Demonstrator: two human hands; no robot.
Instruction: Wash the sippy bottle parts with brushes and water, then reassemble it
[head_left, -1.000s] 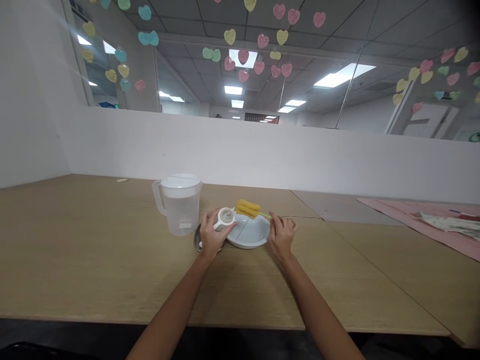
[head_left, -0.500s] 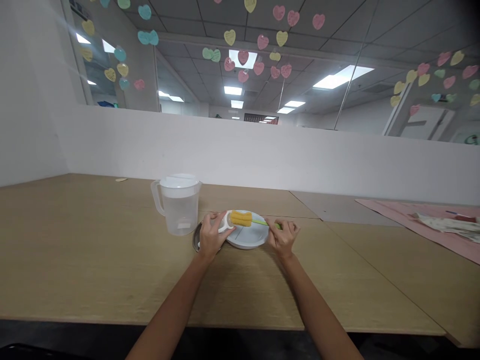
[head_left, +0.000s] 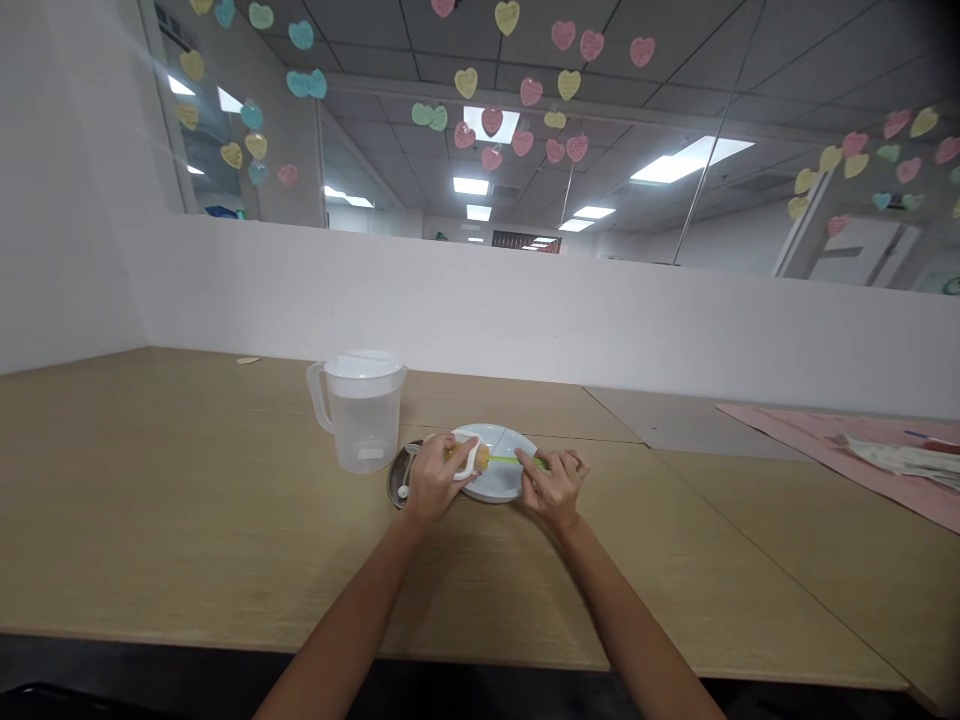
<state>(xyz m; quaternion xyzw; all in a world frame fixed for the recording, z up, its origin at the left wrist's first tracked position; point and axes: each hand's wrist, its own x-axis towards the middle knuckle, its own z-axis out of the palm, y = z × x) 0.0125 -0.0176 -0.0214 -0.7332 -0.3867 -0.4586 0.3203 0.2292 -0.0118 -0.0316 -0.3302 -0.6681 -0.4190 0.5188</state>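
Sponge (head_left: 483,457) sunk into container (head_left: 472,466), fingers (head_left: 535,476) (right) pinching handle (head_left: 505,459)

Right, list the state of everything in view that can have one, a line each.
White container: tipped sideways, gripped by the left hand, mouth facing right.
Yellow sponge brush: partly inside the container's mouth, green handle gripped by the right hand.
White bowl: upright, open side up.
Pitcher: upright, apparently holding clear liquid.
Metal dish: right side up, white piece inside.
Pink cloth: spread out, items on top.
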